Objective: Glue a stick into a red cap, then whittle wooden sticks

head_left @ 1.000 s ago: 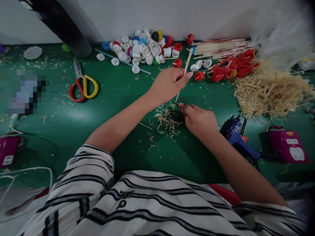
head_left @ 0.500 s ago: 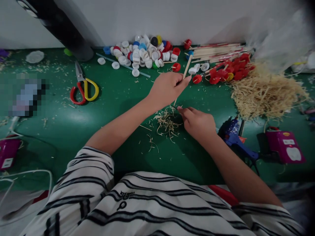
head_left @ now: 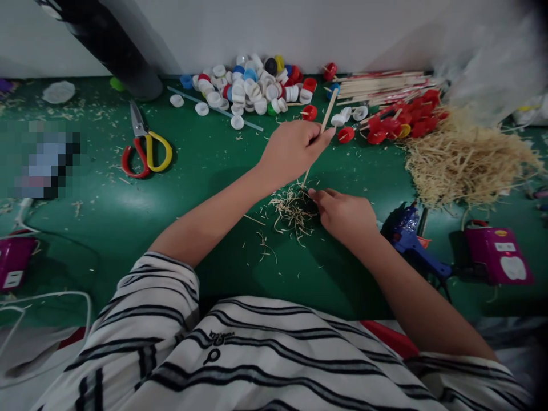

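Note:
My left hand (head_left: 295,148) is closed around a wooden chopstick (head_left: 329,111), which slants with its thick end up and its thin end down. That thin end comes down at a small heap of straw shreds (head_left: 293,214) on the green table. Right beside the heap is my right hand (head_left: 345,217), its thumb and fingertips pinched close to the chopstick's lower end. What those fingers hold, if anything, is too small to make out.
Bottle caps (head_left: 252,91) lie piled along the wall, with wrapped chopsticks (head_left: 381,85) and red caps on sticks (head_left: 398,123) to their right. A straw pile (head_left: 466,162), a blue glue gun (head_left: 413,245) and a purple box (head_left: 499,254) are at right. Scissors (head_left: 145,148) lie left.
Both hands keep nearly the same pose. The chopstick's lower end has shifted very slightly at the straw heap, and the whole view has moved a little.

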